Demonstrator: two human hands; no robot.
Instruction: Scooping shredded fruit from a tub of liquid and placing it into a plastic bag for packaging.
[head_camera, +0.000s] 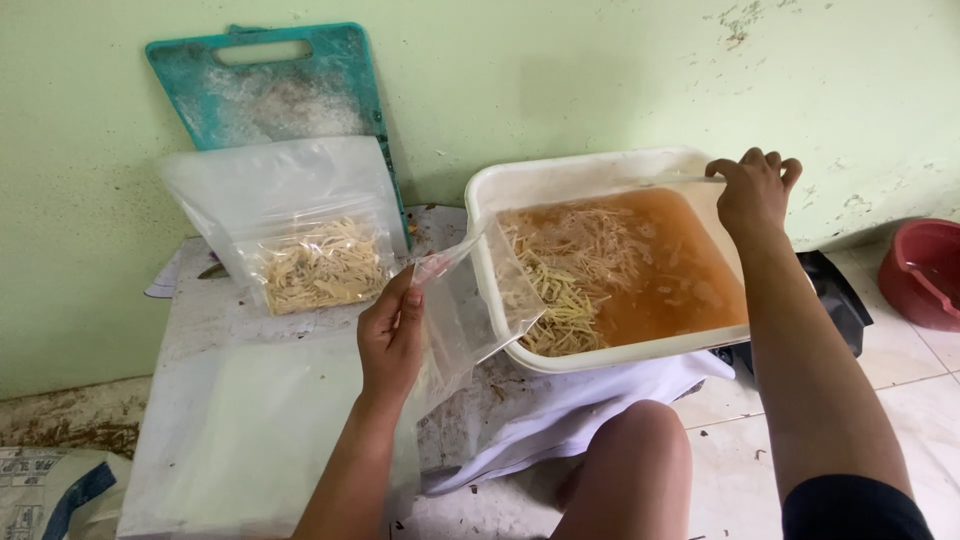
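Observation:
My left hand (392, 335) pinches the rim of a clear plastic bag (470, 305) whose open mouth lies over the near-left edge of a white rectangular tub (575, 175). The tub is tilted and holds brownish liquid with pale shredded strips (560, 285) gathered at its left side. Far across the tub, my right hand (755, 190) grips a thin utensil handle at the rim; what its end looks like is hidden.
A filled clear bag of the same strips (320, 262) leans against a teal cutting board (265, 85) by the green wall. Flat plastic sheets (250, 420) lie on the low surface. A red basin (925, 270) sits on the tiled floor at right. My knee (630, 470) is below.

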